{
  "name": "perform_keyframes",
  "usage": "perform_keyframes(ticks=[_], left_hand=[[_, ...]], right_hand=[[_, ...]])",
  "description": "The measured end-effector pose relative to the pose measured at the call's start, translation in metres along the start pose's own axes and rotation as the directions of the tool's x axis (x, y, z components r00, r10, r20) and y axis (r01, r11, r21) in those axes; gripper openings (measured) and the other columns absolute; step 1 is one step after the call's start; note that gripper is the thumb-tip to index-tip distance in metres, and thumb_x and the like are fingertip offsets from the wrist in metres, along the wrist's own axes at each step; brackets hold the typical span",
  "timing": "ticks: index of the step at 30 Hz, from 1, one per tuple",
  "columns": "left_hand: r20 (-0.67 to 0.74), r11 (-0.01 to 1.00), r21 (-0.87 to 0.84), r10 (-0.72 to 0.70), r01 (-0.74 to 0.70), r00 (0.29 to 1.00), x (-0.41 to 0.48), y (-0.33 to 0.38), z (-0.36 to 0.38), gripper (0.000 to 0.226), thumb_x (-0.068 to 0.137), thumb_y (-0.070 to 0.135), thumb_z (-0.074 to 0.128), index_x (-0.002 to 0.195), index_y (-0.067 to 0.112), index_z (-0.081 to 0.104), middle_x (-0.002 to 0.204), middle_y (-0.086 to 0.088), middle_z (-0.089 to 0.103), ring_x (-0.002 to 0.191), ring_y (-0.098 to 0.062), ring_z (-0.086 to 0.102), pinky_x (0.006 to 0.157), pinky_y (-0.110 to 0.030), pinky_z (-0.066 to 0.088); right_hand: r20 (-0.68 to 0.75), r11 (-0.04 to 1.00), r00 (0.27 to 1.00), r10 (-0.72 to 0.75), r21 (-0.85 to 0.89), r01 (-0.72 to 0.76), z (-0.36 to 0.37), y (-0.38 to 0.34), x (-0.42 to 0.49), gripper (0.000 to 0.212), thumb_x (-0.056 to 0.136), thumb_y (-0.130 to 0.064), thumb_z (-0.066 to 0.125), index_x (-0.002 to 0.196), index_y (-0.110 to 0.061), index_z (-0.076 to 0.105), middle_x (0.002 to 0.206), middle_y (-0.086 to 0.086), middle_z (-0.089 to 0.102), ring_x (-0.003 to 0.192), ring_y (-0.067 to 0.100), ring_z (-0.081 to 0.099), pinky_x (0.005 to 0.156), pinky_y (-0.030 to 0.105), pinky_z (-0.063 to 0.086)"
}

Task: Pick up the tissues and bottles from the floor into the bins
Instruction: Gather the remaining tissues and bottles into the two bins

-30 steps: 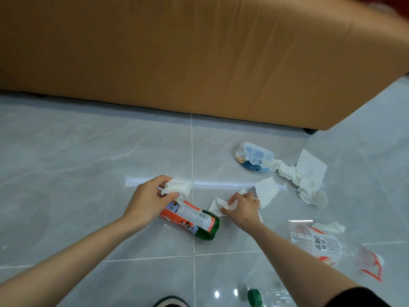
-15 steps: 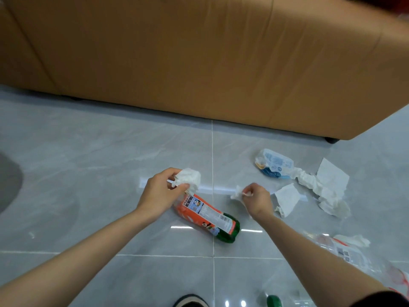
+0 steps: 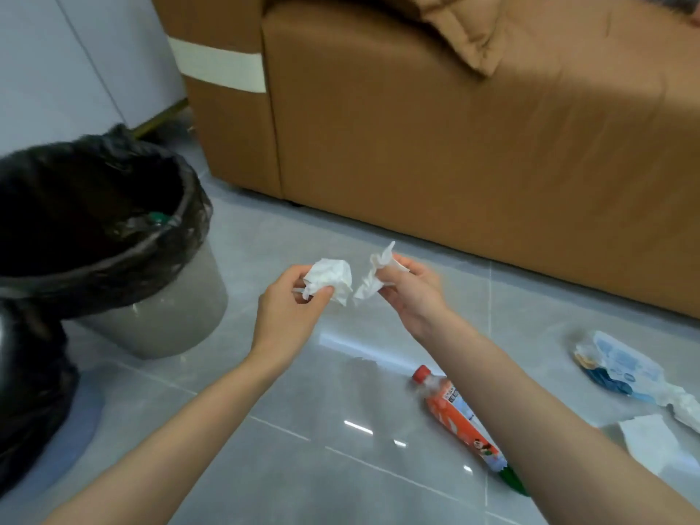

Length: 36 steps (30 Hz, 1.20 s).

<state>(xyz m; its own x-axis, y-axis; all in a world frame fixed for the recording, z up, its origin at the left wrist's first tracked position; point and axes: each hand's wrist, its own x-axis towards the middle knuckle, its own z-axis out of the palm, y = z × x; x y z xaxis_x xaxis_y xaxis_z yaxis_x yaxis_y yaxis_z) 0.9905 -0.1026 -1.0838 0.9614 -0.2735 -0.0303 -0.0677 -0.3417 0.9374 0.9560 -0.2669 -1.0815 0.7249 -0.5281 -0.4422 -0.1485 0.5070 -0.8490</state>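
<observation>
While the left hand (image 3: 288, 308) has its grip clamped on a crumpled tissue (image 3: 329, 278) and the right hand (image 3: 413, 297) on a twisted tissue (image 3: 373, 282), both held above the floor, neither is binned. The lined bin (image 3: 159, 316) stands near, to the left. An orange-labelled bottle (image 3: 458, 414), flat tissue (image 3: 651, 441) and tissue packet (image 3: 613, 369) lie uncollected on the floor.

Two hands: left hand (image 3: 288, 312) and right hand (image 3: 413, 297). Four tissues: one crumpled tissue (image 3: 329, 280) and one twisted tissue (image 3: 373, 276) held, one flat tissue (image 3: 649, 445) and one rumpled tissue (image 3: 687, 409) lying loose. One bottle (image 3: 460, 422). One wrapper (image 3: 617, 367). One grey bin (image 3: 170, 316), and possibly a second bin (image 3: 30, 392), seen only as a black bag. One sofa (image 3: 454, 145).
</observation>
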Motion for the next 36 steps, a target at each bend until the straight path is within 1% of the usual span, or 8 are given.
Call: perform_keyframes(ticks=[5,9,13,20,24,27,30,36], left_hand=[[-0.146,0.995,0.010,0.097,-0.096,0.985,-0.002,0.022,-0.067,0.020,0.084,0.021,0.068,0.099,0.033,0.061,0.090,0.013,0.065,0.080,-0.009,0.064,0.072,-0.029,0.055],[-0.245,0.981,0.068,0.193,-0.182,0.950,-0.007,0.039,-0.125,0.021,0.086,0.021,0.066,0.100,0.036,0.061,0.086,0.016,0.065,0.076,-0.002,0.063,0.067,-0.011,0.049],[-0.312,0.972,0.114,0.232,-0.206,0.921,-0.015,0.044,-0.179,0.028,0.087,0.023,0.064,0.101,0.045,0.056,0.094,0.022,0.064,0.085,0.001,0.063,0.073,-0.024,0.057],[-0.523,0.993,0.061,0.114,-0.097,0.844,-0.041,0.017,-0.266,0.028,0.093,0.015,0.050,0.117,0.029,0.054,0.108,0.012,0.060,0.099,-0.009,0.060,0.085,-0.040,0.055],[-0.561,0.986,0.164,0.071,0.027,0.825,-0.059,-0.017,-0.313,0.038,0.096,0.012,0.038,0.129,0.030,0.044,0.126,0.008,0.049,0.109,-0.008,0.050,0.090,-0.028,0.047],[-0.564,0.934,0.328,0.071,0.144,0.823,-0.069,-0.039,-0.345,0.047,0.094,0.013,0.040,0.139,0.028,0.034,0.126,0.003,0.049,0.108,-0.016,0.049,0.086,-0.027,0.044],[-0.568,0.859,0.421,-0.001,0.292,0.823,-0.074,-0.063,-0.377,0.063,0.089,0.011,0.045,0.145,0.029,0.021,0.094,-0.008,0.057,0.084,-0.024,0.051,0.063,-0.032,0.039],[-0.501,0.763,0.450,-0.214,0.463,0.839,-0.075,-0.103,-0.398,0.069,0.085,0.014,0.058,0.144,0.021,0.023,0.078,-0.004,0.063,0.071,-0.020,0.061,0.067,-0.041,0.053]], right_hand=[[0.167,0.998,0.985,-0.036,-0.042,0.044,0.080,-0.012,-0.035,0.032,0.082,0.009,0.058,0.113,0.002,0.062,0.090,0.009,0.068,0.067,0.011,0.064,0.060,0.018,0.054],[0.305,0.993,0.950,-0.063,-0.077,0.090,0.135,-0.022,-0.061,0.033,0.081,0.006,0.062,0.113,0.000,0.064,0.094,0.009,0.069,0.075,0.012,0.064,0.061,0.019,0.053],[0.423,0.986,0.903,-0.078,-0.101,0.133,0.188,-0.025,-0.085,0.031,0.080,0.004,0.065,0.110,-0.004,0.066,0.105,0.011,0.070,0.081,0.014,0.069,0.062,0.021,0.054],[0.638,0.939,0.769,-0.037,-0.241,0.245,0.289,0.011,-0.131,0.020,0.082,0.005,0.065,0.100,-0.002,0.069,0.098,0.013,0.071,0.085,0.021,0.071,0.070,0.028,0.060],[0.756,0.885,0.655,0.009,-0.310,0.346,0.331,0.046,-0.158,0.020,0.083,0.000,0.066,0.102,-0.005,0.070,0.093,0.011,0.071,0.076,0.013,0.070,0.067,0.026,0.060],[0.793,0.726,0.601,-0.097,-0.357,0.588,0.347,0.071,-0.164,0.011,0.082,-0.009,0.068,0.089,-0.016,0.072,0.082,-0.002,0.071,0.074,0.011,0.068,0.064,0.026,0.059],[0.848,0.360,0.484,-0.214,-0.392,0.847,0.355,0.088,-0.163,0.006,0.082,-0.023,0.066,0.081,-0.029,0.069,0.054,-0.021,0.055,0.051,0.003,0.053,0.052,0.019,0.043],[0.929,-0.084,0.371,0.012,-0.369,0.926,0.360,0.124,-0.163,0.020,0.085,-0.016,0.060,0.090,-0.031,0.072,0.085,-0.012,0.068,0.083,0.011,0.061,0.074,0.029,0.050]])
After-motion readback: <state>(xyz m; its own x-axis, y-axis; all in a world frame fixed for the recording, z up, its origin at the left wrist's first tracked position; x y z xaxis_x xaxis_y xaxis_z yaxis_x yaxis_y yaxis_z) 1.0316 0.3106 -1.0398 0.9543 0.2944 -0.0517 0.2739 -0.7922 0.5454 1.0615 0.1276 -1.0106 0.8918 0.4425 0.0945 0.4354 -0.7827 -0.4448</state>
